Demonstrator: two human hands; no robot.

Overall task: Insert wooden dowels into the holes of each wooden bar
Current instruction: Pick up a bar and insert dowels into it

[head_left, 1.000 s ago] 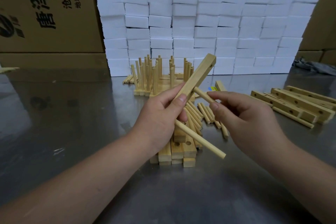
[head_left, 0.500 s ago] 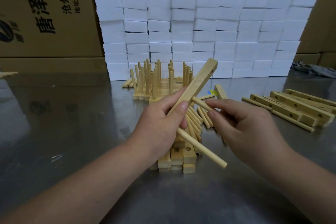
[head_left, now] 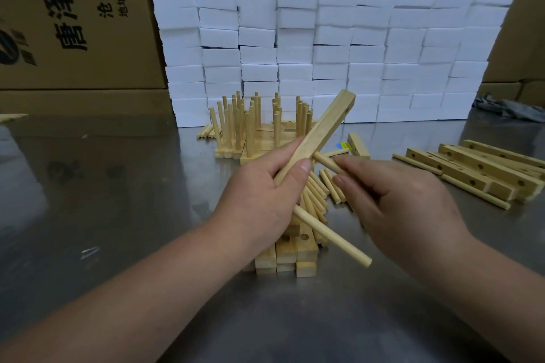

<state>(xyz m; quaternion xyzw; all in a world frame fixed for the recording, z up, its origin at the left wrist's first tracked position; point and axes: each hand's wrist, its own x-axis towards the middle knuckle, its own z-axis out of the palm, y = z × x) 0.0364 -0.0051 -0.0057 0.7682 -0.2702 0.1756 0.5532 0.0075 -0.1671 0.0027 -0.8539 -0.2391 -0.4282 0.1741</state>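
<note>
My left hand [head_left: 259, 200] grips a wooden bar [head_left: 321, 130] that slants up to the right above the table. One dowel [head_left: 333, 237] sticks out of the bar's lower part toward me. My right hand [head_left: 395, 200] pinches a second dowel [head_left: 326, 160] whose tip sits at the bar's middle hole. An empty hole shows near the bar's top end. Under my hands lie loose dowels [head_left: 317, 194] and a stack of bare bars [head_left: 286, 253].
Finished bars with upright dowels [head_left: 250, 127] stand behind my hands. More holed bars [head_left: 477, 168] lie at the right. A wall of white foam blocks [head_left: 324, 53] and cardboard boxes [head_left: 73, 23] close off the back of the steel table [head_left: 118, 186].
The right hand has pushed its dowel a little further into the bar's middle hole. The bar and left hand have hardly shifted.
</note>
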